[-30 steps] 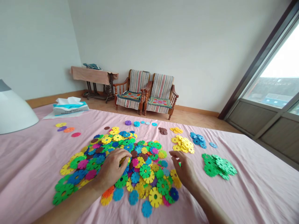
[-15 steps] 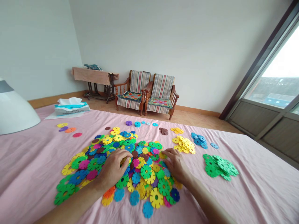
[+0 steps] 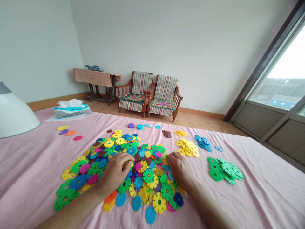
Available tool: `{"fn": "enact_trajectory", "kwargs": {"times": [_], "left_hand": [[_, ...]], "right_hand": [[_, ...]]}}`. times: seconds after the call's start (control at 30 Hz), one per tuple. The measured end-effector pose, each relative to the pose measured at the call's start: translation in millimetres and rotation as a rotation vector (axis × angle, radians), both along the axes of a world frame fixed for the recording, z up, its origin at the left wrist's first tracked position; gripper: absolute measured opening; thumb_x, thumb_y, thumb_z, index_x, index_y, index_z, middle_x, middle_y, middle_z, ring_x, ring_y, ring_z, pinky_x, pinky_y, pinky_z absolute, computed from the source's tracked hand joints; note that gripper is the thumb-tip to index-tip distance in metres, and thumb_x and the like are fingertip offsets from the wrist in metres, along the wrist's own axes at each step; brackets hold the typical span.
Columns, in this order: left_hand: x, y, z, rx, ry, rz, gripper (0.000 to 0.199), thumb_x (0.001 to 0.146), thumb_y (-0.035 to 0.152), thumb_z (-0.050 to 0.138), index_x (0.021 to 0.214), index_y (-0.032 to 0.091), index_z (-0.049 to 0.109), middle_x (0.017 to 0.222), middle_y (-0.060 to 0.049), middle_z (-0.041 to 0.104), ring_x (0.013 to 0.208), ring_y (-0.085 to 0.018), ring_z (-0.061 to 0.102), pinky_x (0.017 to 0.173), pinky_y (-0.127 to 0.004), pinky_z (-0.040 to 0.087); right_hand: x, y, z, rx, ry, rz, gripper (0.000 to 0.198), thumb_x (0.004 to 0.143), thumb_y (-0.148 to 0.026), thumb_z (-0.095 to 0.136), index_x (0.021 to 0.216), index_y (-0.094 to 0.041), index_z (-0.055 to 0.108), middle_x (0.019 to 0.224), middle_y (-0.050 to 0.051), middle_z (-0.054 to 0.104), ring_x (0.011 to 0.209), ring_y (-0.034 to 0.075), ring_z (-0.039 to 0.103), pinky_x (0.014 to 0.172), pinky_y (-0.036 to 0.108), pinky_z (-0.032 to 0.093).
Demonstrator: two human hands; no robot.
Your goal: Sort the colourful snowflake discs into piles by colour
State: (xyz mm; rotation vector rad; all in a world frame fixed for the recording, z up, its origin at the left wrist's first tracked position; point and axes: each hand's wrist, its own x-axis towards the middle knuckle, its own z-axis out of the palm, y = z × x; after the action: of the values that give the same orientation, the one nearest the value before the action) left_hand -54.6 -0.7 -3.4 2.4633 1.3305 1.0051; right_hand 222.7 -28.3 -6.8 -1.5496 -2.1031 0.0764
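A heap of notched plastic snowflake discs (image 3: 148, 175) in many colours is spread in front of me. My left hand (image 3: 116, 170) rests low over the heap's middle, its fingers curled round yellow snowflake discs (image 3: 124, 164) that show only partly between thumb and fingers. At the heap's right edge, my right hand (image 3: 179, 168) has its fingers bent and together at a yellow snowflake disc (image 3: 165, 159), which the fingertips partly cover. Beyond that hand lie a yellow pile (image 3: 188, 147) and, further right, a green pile (image 3: 225, 170) of the same discs.
A pink cloth (image 3: 267, 187) covers the table. Small groups of blue discs (image 3: 203, 143), brown discs (image 3: 167, 134) and purple discs (image 3: 131, 126) lie toward the back. A tissue box (image 3: 72, 110) and a white rounded object (image 3: 16, 116) stand at left. Two wooden armchairs (image 3: 164, 92) are beyond.
My right hand has shifted slightly right, and its fingers have drawn in over the yellow disc at the heap's edge. The left hand has stayed nearly in place, still curled.
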Motion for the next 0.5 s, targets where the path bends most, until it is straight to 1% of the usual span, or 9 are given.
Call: {"fn": "enact_trajectory", "kwargs": {"times": [0.1, 0.2, 0.33, 0.43, 0.5], "left_hand": [[0, 1, -0.2, -0.009, 0.002, -0.004, 0.018, 0.087, 0.021, 0.045, 0.086, 0.021, 0.063, 0.09, -0.003, 0.067, 0.089, -0.019, 0.061, 0.081, -0.033, 0.047], [0, 1, -0.1, -0.004, -0.001, -0.006, 0.019, 0.087, 0.021, 0.044, 0.086, 0.021, 0.063, 0.089, -0.003, 0.067, 0.089, -0.019, 0.06, 0.081, -0.034, 0.047], [0, 1, -0.4, 0.004, -0.007, -0.005, 0.019, 0.087, 0.021, 0.045, 0.086, 0.021, 0.063, 0.089, -0.003, 0.067, 0.09, -0.02, 0.06, 0.081, -0.034, 0.047], [0, 1, -1.0, -0.002, -0.009, -0.005, 0.019, 0.087, 0.022, 0.045, 0.086, 0.021, 0.063, 0.089, -0.003, 0.067, 0.089, -0.02, 0.06, 0.081, -0.034, 0.047], [0, 2, -1.4, 0.0, -0.01, -0.005, 0.019, 0.087, 0.023, 0.044, 0.086, 0.021, 0.063, 0.09, -0.003, 0.067, 0.089, -0.02, 0.06, 0.081, -0.034, 0.047]], "right_hand": [[8, 4, -7, -0.035, 0.16, 0.07, 0.023, 0.086, -0.017, 0.051, 0.105, -0.02, 0.064, 0.095, 0.006, 0.059, 0.09, 0.019, 0.055, 0.081, 0.031, 0.043], [13, 6, -8, -0.09, 0.195, 0.135, 0.026, 0.082, -0.017, 0.056, 0.106, -0.022, 0.065, 0.098, 0.005, 0.058, 0.091, 0.019, 0.055, 0.083, 0.032, 0.044], [9, -1, 5, -0.081, 0.08, 0.123, 0.018, 0.088, -0.021, 0.05, 0.099, -0.02, 0.065, 0.095, 0.007, 0.058, 0.089, 0.02, 0.055, 0.08, 0.033, 0.044], [2, -6, 15, -0.078, -0.063, 0.093, 0.02, 0.092, -0.021, 0.044, 0.092, -0.018, 0.064, 0.091, 0.008, 0.058, 0.084, 0.019, 0.054, 0.076, 0.032, 0.043], [0, -6, 16, -0.058, -0.092, 0.06, 0.024, 0.093, -0.021, 0.04, 0.084, -0.018, 0.062, 0.087, 0.007, 0.058, 0.079, 0.019, 0.054, 0.074, 0.031, 0.041]]}}
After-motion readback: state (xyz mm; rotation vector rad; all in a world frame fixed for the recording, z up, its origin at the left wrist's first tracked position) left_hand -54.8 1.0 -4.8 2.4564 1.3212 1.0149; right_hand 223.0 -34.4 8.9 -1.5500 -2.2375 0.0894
